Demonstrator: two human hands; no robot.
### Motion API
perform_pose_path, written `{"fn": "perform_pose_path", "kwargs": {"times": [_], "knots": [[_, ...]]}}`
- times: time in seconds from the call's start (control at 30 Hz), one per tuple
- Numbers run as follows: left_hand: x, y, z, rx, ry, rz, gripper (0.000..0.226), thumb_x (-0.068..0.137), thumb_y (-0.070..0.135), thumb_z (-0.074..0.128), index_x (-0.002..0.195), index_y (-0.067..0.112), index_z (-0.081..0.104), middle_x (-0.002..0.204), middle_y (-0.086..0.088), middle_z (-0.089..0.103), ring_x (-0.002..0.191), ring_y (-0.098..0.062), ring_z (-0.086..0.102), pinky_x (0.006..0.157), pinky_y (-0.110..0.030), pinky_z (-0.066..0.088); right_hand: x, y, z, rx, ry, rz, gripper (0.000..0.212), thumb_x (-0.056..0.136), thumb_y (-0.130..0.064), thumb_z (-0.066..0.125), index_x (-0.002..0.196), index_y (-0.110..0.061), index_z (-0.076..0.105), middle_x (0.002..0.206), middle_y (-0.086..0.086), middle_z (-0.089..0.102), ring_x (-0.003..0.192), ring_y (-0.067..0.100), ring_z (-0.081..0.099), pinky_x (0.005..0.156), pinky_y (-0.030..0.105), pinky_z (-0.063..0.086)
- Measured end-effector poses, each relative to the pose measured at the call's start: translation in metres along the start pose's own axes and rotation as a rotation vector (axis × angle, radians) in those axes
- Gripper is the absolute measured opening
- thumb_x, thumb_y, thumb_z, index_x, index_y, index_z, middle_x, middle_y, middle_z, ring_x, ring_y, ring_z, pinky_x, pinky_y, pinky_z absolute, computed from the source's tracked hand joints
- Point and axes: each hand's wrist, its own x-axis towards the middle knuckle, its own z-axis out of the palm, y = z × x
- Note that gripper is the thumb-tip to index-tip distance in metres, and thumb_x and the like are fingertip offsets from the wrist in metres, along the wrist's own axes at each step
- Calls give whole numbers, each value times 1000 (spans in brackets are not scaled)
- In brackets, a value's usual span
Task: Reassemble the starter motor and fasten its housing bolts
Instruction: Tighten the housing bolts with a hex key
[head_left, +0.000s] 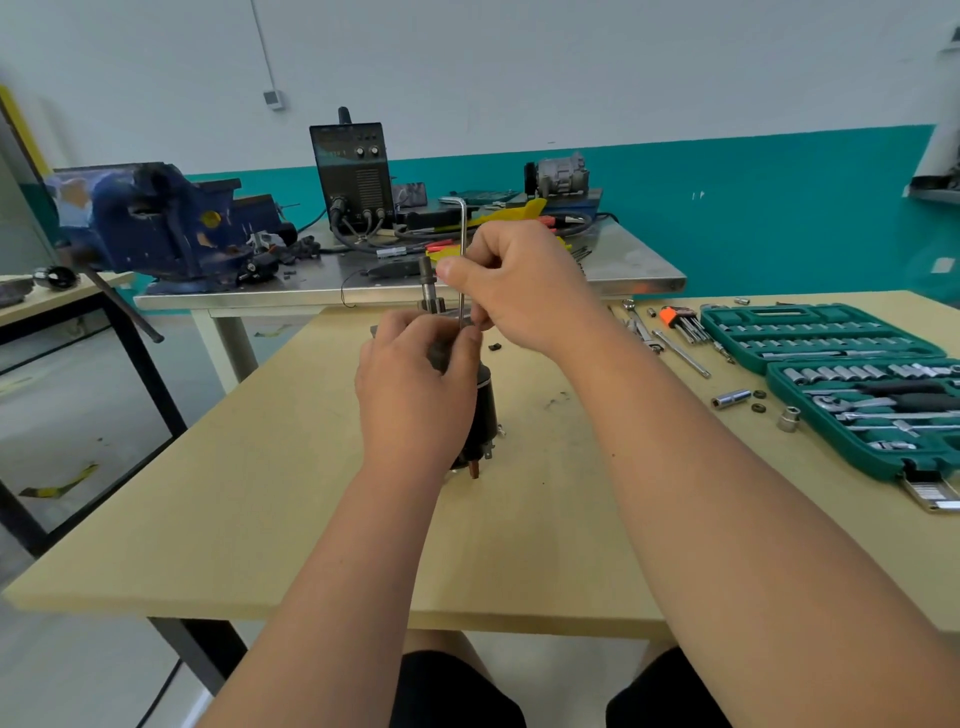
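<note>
Your left hand (415, 395) is curled around the upper part of the starter motor (482, 410), which stands upright on the tan table (249, 493) in the middle of the frame. The black body of the motor shows below this hand, and the shaft (426, 278) rises above it. Your right hand (524, 283) pinches the long arm of an L-shaped hex key (462, 228) between thumb and fingers. The key stands vertical, its short arm points left at the top, and its lower end disappears between your two hands. At the right edge of the frame lies an open green socket set (831, 338), with a loose socket (730, 399) near it.
</note>
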Motion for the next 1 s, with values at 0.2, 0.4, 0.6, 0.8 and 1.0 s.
{"fn": "perform_pose_path", "kwargs": {"times": [0.2,0.4,0.6,0.8,1.0], "knots": [[-1,2,-1,-14,36,8,17,89,30,64,76,19,61,86,9,51,86,-24,54,78,-47,46,-2,-1,8,-32,34,-27,37,89,-39,63,62,-21,45,56,-7,48,56,12,56,50,26,41],[-2,-3,-3,27,-25,118,18,94,23,59,99,13,73,99,1,58,94,-29,54,82,-50,46,-2,2,-6,54,-146,-39,10,95,-25,55,86,-26,61,74,-7,63,60,5,62,57,26,56],[-3,0,-3,0,-19,74,11,90,30,61,93,21,66,92,10,53,94,-26,54,82,-48,47,1,-3,-6,32,-115,-67,11,89,-28,66,78,-29,67,54,-20,61,47,-2,57,46,12,45],[-5,0,-1,-3,9,75,12,90,27,64,89,16,70,92,8,53,90,-27,54,79,-49,47,-2,-1,0,10,-79,-69,18,90,-35,63,77,-24,67,57,-12,61,51,1,57,48,18,49],[-1,-5,-2,-13,-23,84,21,94,25,58,101,13,74,101,2,59,97,-28,55,84,-49,46,-4,1,-13,76,-188,-53,18,94,-18,56,84,-26,68,66,-10,63,59,3,62,54,23,54]]}}
